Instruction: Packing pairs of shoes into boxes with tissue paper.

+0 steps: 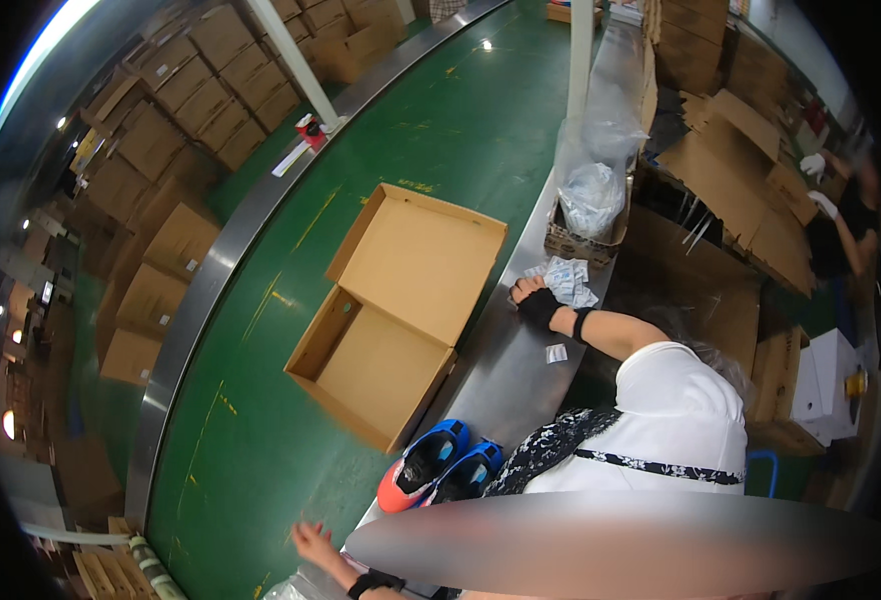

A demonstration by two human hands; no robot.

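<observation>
My right hand [538,300], in a black fingerless glove, rests on the metal ledge beside a pile of small white printed packets [568,281]. Its fingers are curled, and whatever may be in them is hidden. At the lower left my left hand [316,548], with a black wristband, hangs over the green belt, fingers apart and nothing seen in them. A brown cardboard shoebox [386,370] lies on the belt between the hands, lid [426,260] folded back. A pair of blue and red shoes [426,465] stands on the ledge nearer my body.
One loose packet [557,353] lies on the metal ledge [501,380]. A bin [591,215] with clear plastic bags stands behind the pile. White posts [581,60] rise along the belt [251,400]. Stacked cartons [176,80] line the far side; another person [846,225] handles cardboard at right.
</observation>
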